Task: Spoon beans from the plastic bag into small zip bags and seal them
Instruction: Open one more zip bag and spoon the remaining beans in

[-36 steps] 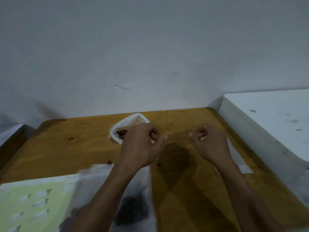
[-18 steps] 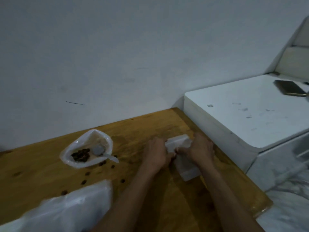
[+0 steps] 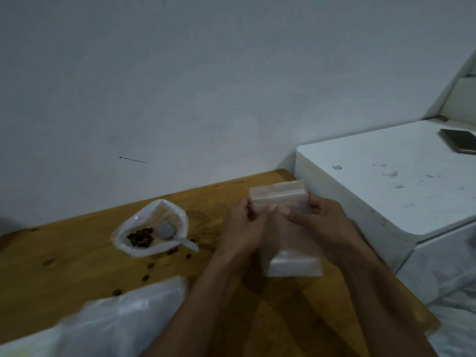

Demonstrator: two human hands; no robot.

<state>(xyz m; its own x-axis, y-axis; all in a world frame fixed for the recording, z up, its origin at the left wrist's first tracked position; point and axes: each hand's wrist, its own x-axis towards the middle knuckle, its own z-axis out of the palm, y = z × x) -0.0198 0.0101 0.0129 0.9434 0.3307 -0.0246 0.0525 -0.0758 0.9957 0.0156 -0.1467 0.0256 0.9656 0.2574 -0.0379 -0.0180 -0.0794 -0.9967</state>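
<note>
Clear zip bags (image 3: 279,193) between both grips

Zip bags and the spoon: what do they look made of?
Zip bags, gripped by the left hand and right hand: thin clear plastic, slightly glossy; the table shows through. Spoon, in the open bag of beans: likely translucent white plastic, dull finish.

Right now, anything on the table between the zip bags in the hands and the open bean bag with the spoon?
Nothing large. Both hands, left and right, hold the stack of zip bags above the table. Only bare wood and a few loose beans lie before the bean bag with its spoon.
</note>
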